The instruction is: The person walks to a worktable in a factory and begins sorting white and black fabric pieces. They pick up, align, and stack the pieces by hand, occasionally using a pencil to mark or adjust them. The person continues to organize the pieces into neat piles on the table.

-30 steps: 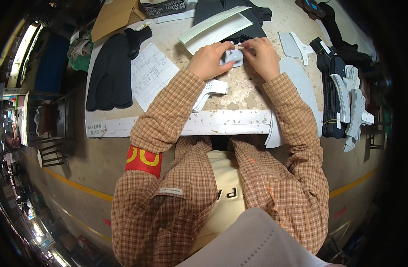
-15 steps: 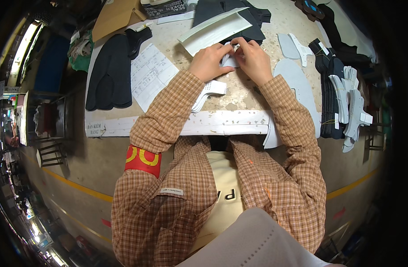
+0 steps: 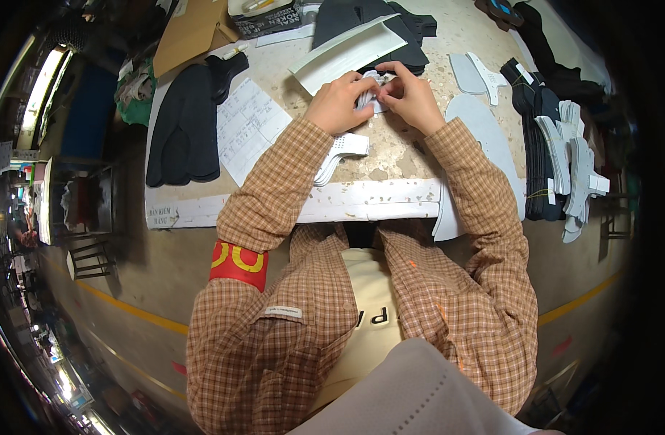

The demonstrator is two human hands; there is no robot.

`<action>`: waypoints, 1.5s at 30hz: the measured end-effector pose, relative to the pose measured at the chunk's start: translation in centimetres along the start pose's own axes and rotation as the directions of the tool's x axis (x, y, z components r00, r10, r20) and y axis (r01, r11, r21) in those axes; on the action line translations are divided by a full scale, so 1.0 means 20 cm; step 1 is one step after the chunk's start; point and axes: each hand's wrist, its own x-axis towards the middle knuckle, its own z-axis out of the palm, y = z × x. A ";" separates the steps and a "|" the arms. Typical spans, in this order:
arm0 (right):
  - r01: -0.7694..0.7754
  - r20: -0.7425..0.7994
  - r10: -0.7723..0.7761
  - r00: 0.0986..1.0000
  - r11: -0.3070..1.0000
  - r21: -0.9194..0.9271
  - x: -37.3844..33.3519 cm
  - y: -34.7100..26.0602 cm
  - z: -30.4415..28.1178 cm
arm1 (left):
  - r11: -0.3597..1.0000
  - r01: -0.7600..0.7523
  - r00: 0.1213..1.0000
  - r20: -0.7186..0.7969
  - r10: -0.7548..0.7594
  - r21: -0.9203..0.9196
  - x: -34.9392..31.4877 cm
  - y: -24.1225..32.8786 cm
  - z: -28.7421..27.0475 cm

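At the far middle of the table, my left hand [image 3: 339, 103] is closed around a small bundle of white cut pieces [image 3: 366, 93]. The fingertips of my right hand [image 3: 410, 100] are bent against the right edge of that bundle, and the thumb and index finger come together there. Part of the bundle is covered by my fingers. Beside my left wrist lies another stack of white perforated pieces [image 3: 342, 154]. Just beyond my hands rests a folded pale card [image 3: 350, 54], partly over black cut pieces [image 3: 416, 54].
Black sole-shaped pieces [image 3: 184, 134] and a written sheet [image 3: 251, 127] lie left. Light grey pieces [image 3: 481, 130] sit right, with tied black stacks [image 3: 539, 156] and white stacks [image 3: 580, 174] along the right edge. A cardboard box [image 3: 191, 32] and a black box [image 3: 267, 18] stand behind.
The fingers of my right hand have shifted on the bundle, and its layered edges show more now. The whole view has moved slightly. Everything else lies as before.
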 end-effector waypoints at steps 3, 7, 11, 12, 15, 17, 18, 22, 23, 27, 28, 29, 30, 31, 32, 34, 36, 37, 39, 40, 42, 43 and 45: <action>0.104 -0.047 -0.115 0.992 0.978 -0.183 -0.01 0.01 0.02 | 0.999 -0.031 0.999 -0.028 0.032 0.040 -0.01 0.01 0.00; 0.152 -0.108 -0.194 0.975 0.938 -0.311 0.00 0.02 0.02 | 1.000 -0.023 1.000 -0.008 0.023 0.011 0.00 0.00 0.01; -0.008 -0.142 -0.017 0.990 0.985 -0.170 0.02 0.04 -0.03 | 0.998 -0.042 0.999 -0.018 0.041 -0.043 0.00 -0.03 0.01; -0.048 -0.150 0.021 0.988 0.983 -0.176 0.03 0.05 -0.03 | 0.997 -0.034 0.999 -0.012 0.033 -0.072 0.01 -0.03 0.00; -0.220 0.006 0.225 0.974 0.946 0.239 0.03 0.07 -0.02 | 0.996 0.012 0.999 0.035 -0.009 -0.089 0.01 -0.02 -0.02; -0.224 0.023 0.230 0.973 0.915 0.335 0.03 0.07 0.00 | 0.991 0.041 0.999 0.038 -0.036 -0.128 0.01 0.00 -0.04; -0.247 0.054 0.246 0.968 0.885 0.395 0.03 0.07 0.01 | 0.987 0.057 0.998 0.041 -0.051 -0.150 0.01 0.02 -0.04; -0.211 0.028 0.211 0.977 0.941 0.266 0.03 0.07 0.03 | 0.988 0.019 0.999 -0.035 -0.025 -0.156 0.00 0.04 -0.05; -0.195 0.026 0.195 0.980 0.953 0.233 0.02 0.07 0.03 | 0.988 0.018 0.999 -0.045 -0.025 -0.154 0.01 0.04 -0.05; -0.105 0.037 0.102 0.994 0.990 0.098 0.01 0.10 0.03 | 0.996 0.015 0.996 -0.091 -0.023 -0.085 0.02 0.01 -0.07; -0.096 0.024 0.094 0.995 0.991 0.098 0.01 0.10 0.04 | 0.996 0.014 0.991 -0.132 -0.025 -0.085 0.02 0.00 -0.07; -0.087 0.011 0.087 0.996 0.991 0.097 0.01 0.10 0.04 | 0.997 0.020 0.984 -0.174 -0.031 -0.069 0.02 -0.02 -0.09; -0.096 0.007 0.096 0.995 0.992 0.085 0.02 0.09 0.03 | 0.998 0.026 0.976 -0.216 -0.037 -0.052 0.03 -0.03 -0.10; -0.044 -0.036 0.049 0.998 0.990 0.132 0.02 0.07 0.03 | 0.998 0.039 0.968 -0.248 -0.048 -0.039 0.03 -0.04 -0.12; -0.009 -0.071 0.021 0.997 0.986 0.166 0.02 0.05 0.01 | 0.997 0.057 0.957 -0.282 -0.071 -0.056 0.04 -0.05 -0.13; 0.038 -0.094 -0.011 0.995 0.955 0.293 0.03 -0.02 -0.04 | 0.980 -0.012 0.950 -0.309 -0.051 -0.197 0.04 -0.05 -0.14; 0.017 -0.098 0.039 0.994 0.860 0.511 0.03 -0.09 -0.10 | 0.959 -0.057 0.958 -0.284 -0.026 -0.278 0.04 -0.02 -0.13; 0.024 -0.105 0.051 0.993 0.790 0.613 0.02 -0.12 -0.12 | 0.968 -0.094 0.968 -0.250 0.034 -0.232 0.04 0.00 -0.11; 0.040 -0.082 0.020 0.996 0.741 0.670 0.01 -0.17 -0.13 | 0.976 -0.161 0.967 -0.220 0.126 -0.147 0.02 0.06 -0.05; 0.032 -0.065 0.018 0.998 0.720 0.693 0.00 -0.18 -0.13 | 0.967 -0.101 0.982 -0.178 0.059 -0.236 0.02 0.08 -0.02; 0.009 -0.033 0.020 0.999 0.701 0.713 -0.02 -0.20 -0.12 | 0.936 -0.033 0.994 -0.113 -0.007 -0.351 0.01 0.10 0.00; -0.005 -0.019 0.027 0.999 0.700 0.714 -0.02 -0.21 -0.11 | 0.924 -0.022 0.993 -0.119 -0.026 -0.382 0.01 0.09 0.00; -0.030 0.004 0.039 0.999 0.698 0.715 -0.02 -0.20 -0.11 | 0.891 -0.011 0.994 -0.099 -0.038 -0.455 0.01 0.07 -0.02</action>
